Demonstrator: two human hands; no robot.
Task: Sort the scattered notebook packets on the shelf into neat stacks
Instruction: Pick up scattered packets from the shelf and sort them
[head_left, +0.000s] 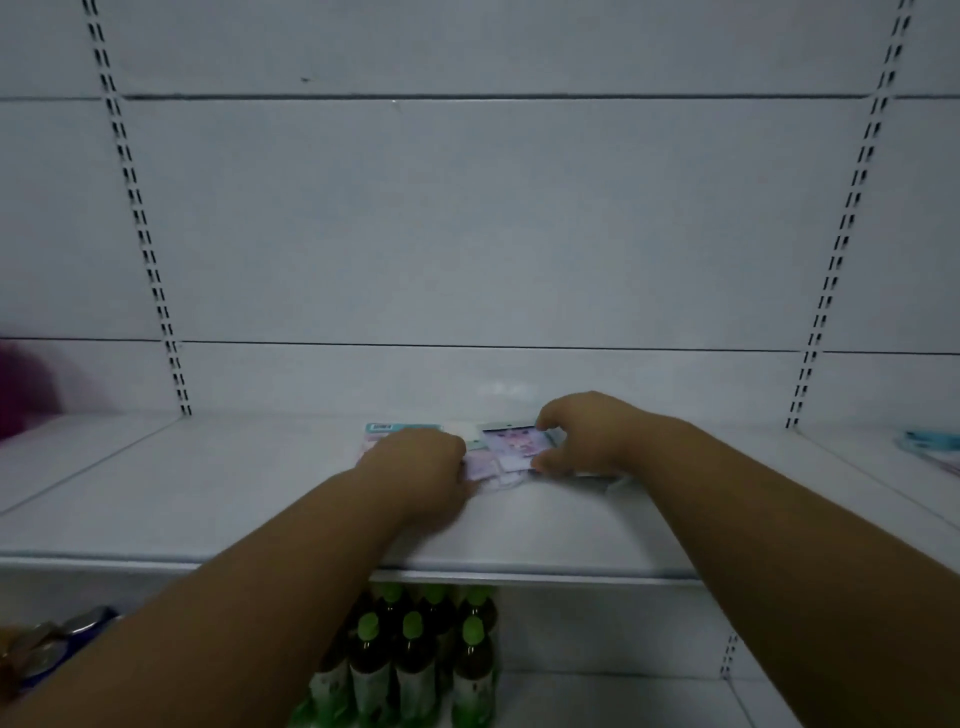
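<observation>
Centrally, both hands on notebook packets (498, 454), shelf (208, 499).

White shop shelving, dim cool light. Back panel (493, 218) is plain white with horizontal seams, flanked by slotted uprights: left (136, 208), right (852, 208). Main shelf board (218, 499) runs full width. Lower shelf (613, 696) holds green-capped dark bottles (415, 660). Blurred magenta object (21, 389) far left.
</observation>
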